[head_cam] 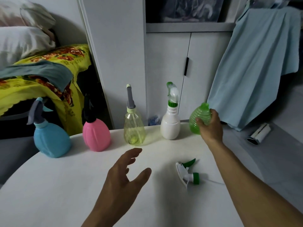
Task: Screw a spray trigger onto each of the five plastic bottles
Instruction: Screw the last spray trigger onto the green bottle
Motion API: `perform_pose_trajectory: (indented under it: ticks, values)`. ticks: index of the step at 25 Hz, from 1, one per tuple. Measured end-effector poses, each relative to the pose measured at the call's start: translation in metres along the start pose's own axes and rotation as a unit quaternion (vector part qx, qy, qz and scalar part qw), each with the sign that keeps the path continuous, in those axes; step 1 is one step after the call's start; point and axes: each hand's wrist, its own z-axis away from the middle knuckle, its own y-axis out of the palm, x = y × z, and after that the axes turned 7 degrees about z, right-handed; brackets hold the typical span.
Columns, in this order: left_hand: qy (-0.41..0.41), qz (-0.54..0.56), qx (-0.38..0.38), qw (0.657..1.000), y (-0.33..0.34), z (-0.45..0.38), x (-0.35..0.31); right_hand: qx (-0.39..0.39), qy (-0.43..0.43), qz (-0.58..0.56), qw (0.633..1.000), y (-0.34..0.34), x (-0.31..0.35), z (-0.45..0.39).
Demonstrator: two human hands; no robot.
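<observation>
The left hand (126,176) hovers palm down over the white table, fingers straight and loosely spread, pointing toward one o'clock, thumb splayed out toward two o'clock. Its forearm runs in from six o'clock. The right hand (210,126) reaches out toward twelve o'clock, fingers and thumb curled round a green ribbed bottle (199,118); its bare forearm stretches in from five o'clock.

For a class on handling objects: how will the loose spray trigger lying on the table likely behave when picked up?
The spray trigger looks like small hollow plastic, so probably light and stiff. Its thin dip tube trails across the table and will likely dangle and flex. Lying on its side, with an irregular shape, it seems unlikely to roll.
</observation>
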Motion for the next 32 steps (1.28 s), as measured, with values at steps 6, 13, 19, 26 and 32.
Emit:
perform_pose_trajectory:
  ticks: [6,13,19,26,32]
  values:
    - [0.026,-0.009,-0.001,1.0,0.004,0.006,-0.007,-0.013,0.014,0.037,0.999,-0.027,0.002,0.011]
    - [0.062,-0.024,-0.009,0.998,-0.007,0.017,-0.025,0.061,-0.054,-0.109,0.991,-0.103,0.051,0.07]
    - [0.078,0.215,0.09,0.969,-0.013,0.029,-0.038,0.425,-0.124,-0.357,0.823,-0.129,0.103,0.187]
    - [0.016,0.103,0.003,0.995,-0.022,0.029,-0.032,0.343,-0.189,0.236,0.89,-0.102,0.063,0.161]
    - [0.032,0.015,-0.016,0.999,-0.032,0.029,-0.023,0.283,-0.197,0.448,0.825,-0.076,0.017,0.158]
